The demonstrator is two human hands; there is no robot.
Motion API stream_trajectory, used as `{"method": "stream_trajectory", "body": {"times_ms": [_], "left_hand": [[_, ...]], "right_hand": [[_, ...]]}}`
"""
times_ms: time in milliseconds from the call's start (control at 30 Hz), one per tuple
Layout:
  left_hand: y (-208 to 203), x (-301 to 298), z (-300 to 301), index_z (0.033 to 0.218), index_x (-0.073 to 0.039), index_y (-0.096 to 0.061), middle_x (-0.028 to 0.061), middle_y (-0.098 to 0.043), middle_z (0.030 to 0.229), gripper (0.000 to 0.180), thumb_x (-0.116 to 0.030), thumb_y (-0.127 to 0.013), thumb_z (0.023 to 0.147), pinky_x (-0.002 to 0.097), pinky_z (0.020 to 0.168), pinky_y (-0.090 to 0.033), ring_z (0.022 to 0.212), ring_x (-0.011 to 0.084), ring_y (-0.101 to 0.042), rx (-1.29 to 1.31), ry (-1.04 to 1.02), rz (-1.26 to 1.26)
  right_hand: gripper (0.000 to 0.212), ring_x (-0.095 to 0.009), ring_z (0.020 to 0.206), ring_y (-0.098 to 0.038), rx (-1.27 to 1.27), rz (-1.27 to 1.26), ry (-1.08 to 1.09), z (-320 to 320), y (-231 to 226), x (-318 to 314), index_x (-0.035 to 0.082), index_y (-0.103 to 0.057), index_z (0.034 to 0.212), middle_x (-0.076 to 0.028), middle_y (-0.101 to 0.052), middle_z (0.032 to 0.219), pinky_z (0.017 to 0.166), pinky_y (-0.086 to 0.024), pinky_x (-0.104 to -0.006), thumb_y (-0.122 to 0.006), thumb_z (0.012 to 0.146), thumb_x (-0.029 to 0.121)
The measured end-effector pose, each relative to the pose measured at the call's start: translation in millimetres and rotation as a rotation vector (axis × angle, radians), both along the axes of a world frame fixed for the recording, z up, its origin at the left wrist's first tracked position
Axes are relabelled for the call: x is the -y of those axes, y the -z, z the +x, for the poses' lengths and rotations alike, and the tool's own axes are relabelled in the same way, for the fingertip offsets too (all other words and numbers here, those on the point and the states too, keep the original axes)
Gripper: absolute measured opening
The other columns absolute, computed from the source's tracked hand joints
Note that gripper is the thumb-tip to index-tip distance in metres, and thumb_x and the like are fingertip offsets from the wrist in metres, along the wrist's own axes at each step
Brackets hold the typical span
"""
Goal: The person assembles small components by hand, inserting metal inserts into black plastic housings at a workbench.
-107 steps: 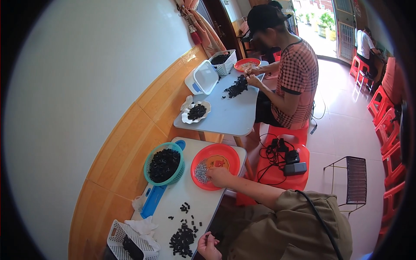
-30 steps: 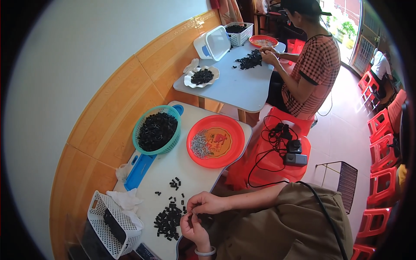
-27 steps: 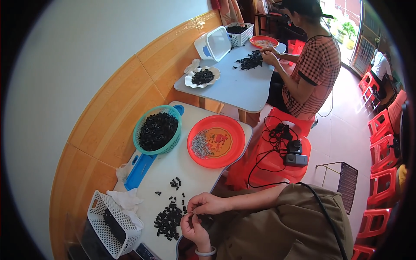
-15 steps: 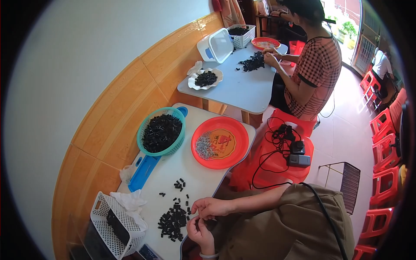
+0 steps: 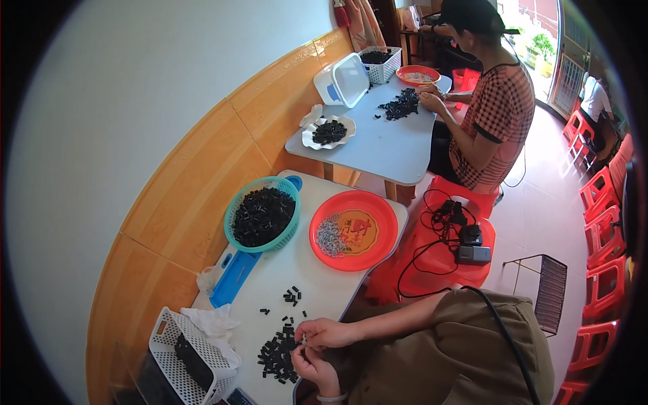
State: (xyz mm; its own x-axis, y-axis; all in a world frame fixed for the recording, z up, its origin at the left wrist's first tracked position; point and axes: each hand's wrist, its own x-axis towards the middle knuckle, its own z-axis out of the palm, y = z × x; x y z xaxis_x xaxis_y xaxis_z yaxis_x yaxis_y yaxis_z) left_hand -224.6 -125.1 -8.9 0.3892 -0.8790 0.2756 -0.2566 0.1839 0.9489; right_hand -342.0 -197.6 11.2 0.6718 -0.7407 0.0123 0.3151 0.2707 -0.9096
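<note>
Left hand: the left hand [image 5: 314,368], with a pale bracelet [image 5: 332,398] at the wrist, has thumb and fingers drawn in narrow beside the pile
Right hand: the right hand [image 5: 329,333] meets it almost tip to tip, fingers bent; anything between them is too small on my feed, so I cannot tell what either of the hands holds
Black pieces: I see a loose pile of black pieces [image 5: 275,358] on the white table [image 5: 270,283], just left of the fingertips, strays above it; others fill the teal basket [image 5: 290,231]
Silver pieces: small silver pieces [image 5: 330,236] gather at the left of the red plate [image 5: 389,233]
Black grip: I judge them light, stiff and smooth, likely to roll if nudged; I would pinch one by its long sides
Silver grip: I expect hard, slippery bits, easily dropped; I would take one at mid-length, lightly, between thumb and forefinger
</note>
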Motion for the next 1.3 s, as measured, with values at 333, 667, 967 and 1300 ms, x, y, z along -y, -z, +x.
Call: {"method": "stream_trajectory", "body": {"times_ms": [333, 667, 967, 1300], "left_hand": [[-27.5, -16.4, -15.4, 0.086, -0.001, -0.053, -0.0002, -0.052, 0.07, 0.016, -0.014, -0.054, 0.096, 0.0214, 0.055, -0.038, 0.062, 0.0074, -0.046, -0.15, 0.016, 0.112], [-13.9, -36.3, 7.1, 0.089, 0.002, -0.053, 0.0033, -0.055, 0.08, 0.018, -0.015, -0.054, 0.096, 0.0252, 0.064, -0.043, 0.071, 0.0114, -0.05, -0.041, -0.045, 0.062], [5.6, -26.7, 16.3, 0.093, 0.002, -0.054, 0.0097, -0.058, 0.087, 0.016, -0.013, -0.053, 0.095, 0.0309, 0.074, -0.045, 0.078, 0.0193, -0.054, -0.001, -0.119, -0.029], [-11.6, -3.4, 38.9, 0.092, 0.004, -0.054, 0.0068, -0.056, 0.083, 0.015, -0.011, -0.053, 0.095, 0.0259, 0.061, -0.046, 0.071, 0.0128, -0.052, 0.163, -0.113, -0.009]], "right_hand": [[0.028, -0.008, 0.068, -0.057, -0.091, -0.172, 0.022, -9.9, 8.5, -20.6, 0.004, -0.048, 0.118, 0.0, -0.055, 0.071, 0.064, -0.045, -0.0243, -0.048, 0.09, 0.003], [0.023, -0.02, 0.076, -0.063, -0.327, -0.436, -0.037, 2.7, -13.2, -31.1, 0.004, -0.052, 0.112, -0.008, -0.062, 0.079, 0.071, -0.049, -0.0321, -0.051, 0.092, 0.014], [0.012, -0.018, 0.074, -0.06, -0.274, -0.211, 0.092, 17.7, 3.6, -34.7, 0.003, -0.058, 0.093, -0.009, -0.061, 0.08, 0.068, -0.049, -0.0311, -0.057, 0.091, 0.015], [0.012, -0.028, 0.071, -0.063, -0.37, -0.498, 0.08, 28.5, -11.6, -2.7, 0.005, -0.058, 0.092, -0.013, -0.063, 0.077, 0.064, -0.05, -0.0348, -0.057, 0.091, 0.017]]}}
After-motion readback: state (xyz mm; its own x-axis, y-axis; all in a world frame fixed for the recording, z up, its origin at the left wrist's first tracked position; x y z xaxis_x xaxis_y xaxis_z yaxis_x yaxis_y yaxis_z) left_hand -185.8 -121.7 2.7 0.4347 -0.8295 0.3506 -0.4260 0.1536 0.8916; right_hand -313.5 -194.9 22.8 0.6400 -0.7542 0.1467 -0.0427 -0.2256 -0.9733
